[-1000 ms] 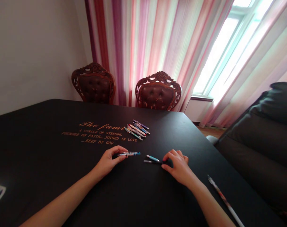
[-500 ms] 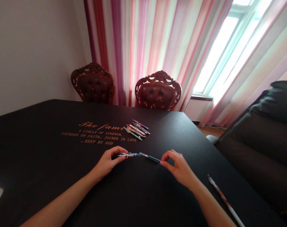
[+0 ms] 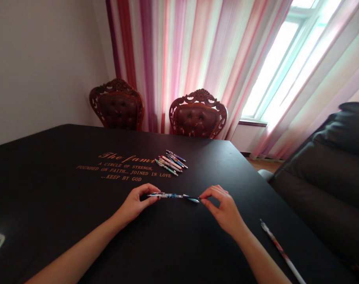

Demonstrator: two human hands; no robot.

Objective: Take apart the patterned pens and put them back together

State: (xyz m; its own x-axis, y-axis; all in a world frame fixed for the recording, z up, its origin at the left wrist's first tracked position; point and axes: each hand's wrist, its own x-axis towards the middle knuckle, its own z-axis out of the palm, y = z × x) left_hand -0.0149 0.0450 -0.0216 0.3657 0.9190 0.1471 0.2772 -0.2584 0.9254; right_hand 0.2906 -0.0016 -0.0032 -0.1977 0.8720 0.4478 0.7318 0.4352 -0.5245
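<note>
We sit at a black table (image 3: pixel 79 213), with a striped curtain (image 3: pixel 197 51) behind it and a dark sofa (image 3: pixel 324 169) off to the right. A bright window (image 3: pixel 274 71) shows past the curtain, and two carved chairs (image 3: pixel 120 106) stand at the far edge. Gold lettering (image 3: pixel 123 167) runs across the tabletop. Our left hand (image 3: pixel 144 198) pinches a barrel (image 3: pixel 169 195) between thumb and fingers, holding it level over the table, while our right hand (image 3: pixel 220 203) grips the dark end of a refill (image 3: pixel 195 197) in its fingertips. Several pens (image 3: pixel 171 162) lie heaped beyond our hands, and a white pen (image 3: pixel 279 248) lies apart, near our right forearm. The refill lines up with the barrel's end; we cannot tell how far inside it reaches. Just beside the refill lies a small blue tip (image 3: pixel 194 200)
</note>
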